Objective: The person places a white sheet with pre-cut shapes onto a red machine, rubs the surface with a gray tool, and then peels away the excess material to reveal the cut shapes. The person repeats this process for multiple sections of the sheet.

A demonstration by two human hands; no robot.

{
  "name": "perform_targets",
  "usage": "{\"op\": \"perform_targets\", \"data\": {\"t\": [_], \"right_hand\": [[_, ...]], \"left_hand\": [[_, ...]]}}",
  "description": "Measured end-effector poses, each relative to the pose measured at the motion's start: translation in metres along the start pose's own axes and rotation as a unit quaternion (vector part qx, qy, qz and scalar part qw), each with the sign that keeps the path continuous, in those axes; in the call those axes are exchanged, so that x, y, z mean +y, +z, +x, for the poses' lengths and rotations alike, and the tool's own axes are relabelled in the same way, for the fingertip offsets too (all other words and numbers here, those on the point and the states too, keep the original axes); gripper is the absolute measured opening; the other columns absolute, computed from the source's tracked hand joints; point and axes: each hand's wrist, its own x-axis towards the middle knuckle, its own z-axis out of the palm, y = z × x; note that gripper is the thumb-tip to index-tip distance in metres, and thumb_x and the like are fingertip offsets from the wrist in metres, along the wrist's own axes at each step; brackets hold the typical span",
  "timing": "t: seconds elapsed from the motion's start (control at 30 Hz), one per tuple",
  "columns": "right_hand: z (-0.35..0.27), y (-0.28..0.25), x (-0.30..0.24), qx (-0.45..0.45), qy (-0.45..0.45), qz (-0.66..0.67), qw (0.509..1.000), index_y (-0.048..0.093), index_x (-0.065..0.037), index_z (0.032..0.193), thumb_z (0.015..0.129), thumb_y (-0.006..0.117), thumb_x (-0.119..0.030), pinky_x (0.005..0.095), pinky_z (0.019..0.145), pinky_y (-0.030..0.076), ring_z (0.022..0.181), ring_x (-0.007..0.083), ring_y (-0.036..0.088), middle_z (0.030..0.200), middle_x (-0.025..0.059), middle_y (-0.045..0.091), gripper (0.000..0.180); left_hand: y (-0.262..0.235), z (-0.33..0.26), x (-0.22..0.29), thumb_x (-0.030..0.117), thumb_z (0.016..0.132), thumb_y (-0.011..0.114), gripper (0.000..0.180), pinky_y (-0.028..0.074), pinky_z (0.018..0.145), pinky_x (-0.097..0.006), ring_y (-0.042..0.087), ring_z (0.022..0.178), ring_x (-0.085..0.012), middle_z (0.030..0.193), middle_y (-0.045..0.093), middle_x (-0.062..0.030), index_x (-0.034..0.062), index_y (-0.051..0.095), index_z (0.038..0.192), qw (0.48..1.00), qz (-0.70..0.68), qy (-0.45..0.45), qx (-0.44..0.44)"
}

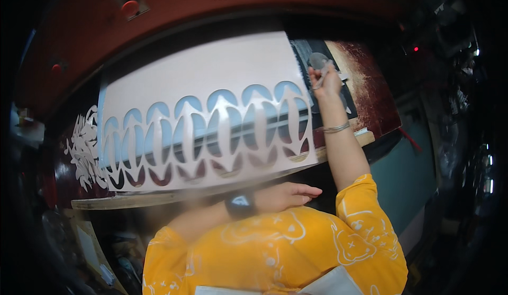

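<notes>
Yellow printed clothing [317, 247] fills the near ground, its wearer seated or leaning close to the work, I can't tell which. From the head view, the left hand [288, 195] lies across the front of the body just short of the wooden edge [137, 200], its fingers stretched out and gripping nothing that I can see; probably it is just resting, out of the way of the sheet.

Beyond it, the white sheet [211, 67] lies flat on the table, its long axis running left to right, the right end tilted a little away from the person. A row of rounded cut-outs sits along the near side; the slim arrow-ended strips between them point toward and away from the wearer.

Past the sheet's right edge, the right hand [329, 83] reaches out over a dark panel [323, 47], fingers curled and seemingly pinching a small pale piece [319, 80], which slants from far right to near left. Beside the fingertips shows a greyish round piece [317, 60]. Pale scraps [86, 149] are heaped at the sheet's left end, perhaps to keep them off it.
</notes>
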Motion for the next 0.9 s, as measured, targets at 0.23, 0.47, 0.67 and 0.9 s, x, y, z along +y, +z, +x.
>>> {"op": "perform_targets", "data": {"t": [0.23, 0.47, 0.67, 0.9], "right_hand": [[-0.097, 0.107, -0.014, -0.307, -0.018, -0.153, 0.939, 0.057, -0.005, 0.094, 0.096, 0.05, -0.03, 0.0234, 0.053, 0.051, 0.056, 0.0109, 0.058, 0.071, 0.0042, 0.058, 0.026], [-0.285, 0.286, 0.223, -0.59, 0.102, -0.412, 0.686, 0.057, -0.006, 0.094, 0.09, 0.061, -0.021, 0.0219, 0.064, 0.049, 0.072, 0.0089, 0.058, 0.082, 0.0017, 0.06, 0.016], [-0.373, 0.353, 0.336, -0.58, 0.045, -0.479, 0.657, 0.027, 0.01, 0.138, 0.077, 0.07, -0.051, 0.0409, 0.099, 0.04, 0.126, 0.0341, 0.043, 0.134, 0.0306, 0.04, 0.096], [-0.271, 0.257, 0.241, -0.608, -0.19, -0.516, 0.572, 0.053, -0.002, 0.127, 0.088, 0.061, -0.026, 0.0351, 0.094, 0.045, 0.114, 0.0253, 0.052, 0.124, 0.0176, 0.055, 0.047]], "left_hand": [[-0.064, -0.211, 0.024, 0.007, 0.088, 0.059, 0.041, 0.04, 0.099, -0.033, 0.05, 0.117, -0.0184, 0.128, 0.053, -0.0108, 0.0011, 0.051, 0.128, 0.902, 0.114, 0.215, 0.356], [-0.113, -0.355, -0.039, 0.011, 0.069, 0.073, 0.062, 0.035, 0.101, -0.043, 0.042, 0.12, -0.0381, 0.127, 0.046, -0.0203, 0.007, 0.05, 0.127, 0.442, 0.507, 0.095, 0.734], [-0.126, -0.389, -0.065, 0.006, 0.079, 0.066, 0.057, 0.048, 0.06, -0.026, 0.055, 0.065, -0.0153, 0.083, 0.056, -0.0077, 0.0038, 0.045, 0.132, 0.582, 0.283, 0.092, 0.757], [-0.116, -0.418, -0.037, 0.009, 0.076, 0.071, 0.04, 0.048, 0.059, -0.025, 0.057, 0.061, -0.0122, 0.07, 0.059, -0.0034, 0.0031, 0.06, 0.114, 0.728, 0.297, 0.114, 0.608]]}}
